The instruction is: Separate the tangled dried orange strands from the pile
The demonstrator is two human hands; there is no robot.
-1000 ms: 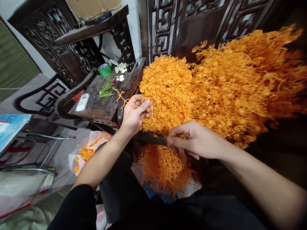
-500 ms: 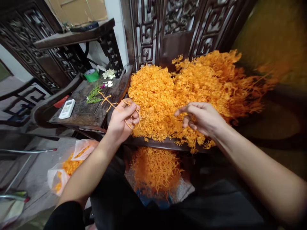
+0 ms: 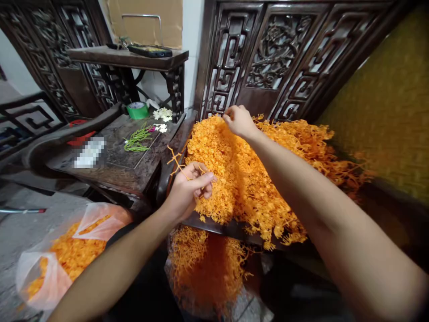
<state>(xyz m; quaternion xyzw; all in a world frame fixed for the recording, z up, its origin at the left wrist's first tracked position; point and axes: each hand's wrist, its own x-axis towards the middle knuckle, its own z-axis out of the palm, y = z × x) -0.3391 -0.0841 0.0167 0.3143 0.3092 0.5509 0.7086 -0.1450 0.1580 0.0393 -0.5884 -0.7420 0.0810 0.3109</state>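
Observation:
My left hand [image 3: 191,188] is closed around a thin, bare orange branched stem [image 3: 174,158], whose forked end sticks out to the left past the fingers. It hovers at the front left of a heap of small orange artificial flowers [image 3: 212,154]. My right hand [image 3: 239,121] reaches over the back of this heap, fingers bent together; what they hold, if anything, is hidden. Orange flower sprays [image 3: 278,179] lie bunched under my right forearm, their stems pointing right. Below the seat edge, many bare orange stems [image 3: 191,259] fill a bag.
On the left, a clear plastic bag [image 3: 50,279] holds orange pieces. The dark wooden side table [image 3: 117,174] bears green tape [image 3: 137,110], green stems [image 3: 139,139], white flowers [image 3: 163,114] and a blurred white object [image 3: 90,153]. A phone [image 3: 150,50] lies on the upper shelf. Carved wooden panels stand behind.
My right hand has moved back and left, from the front of the flowers to the far side of the heap. My left hand keeps the stem. The view has shifted.

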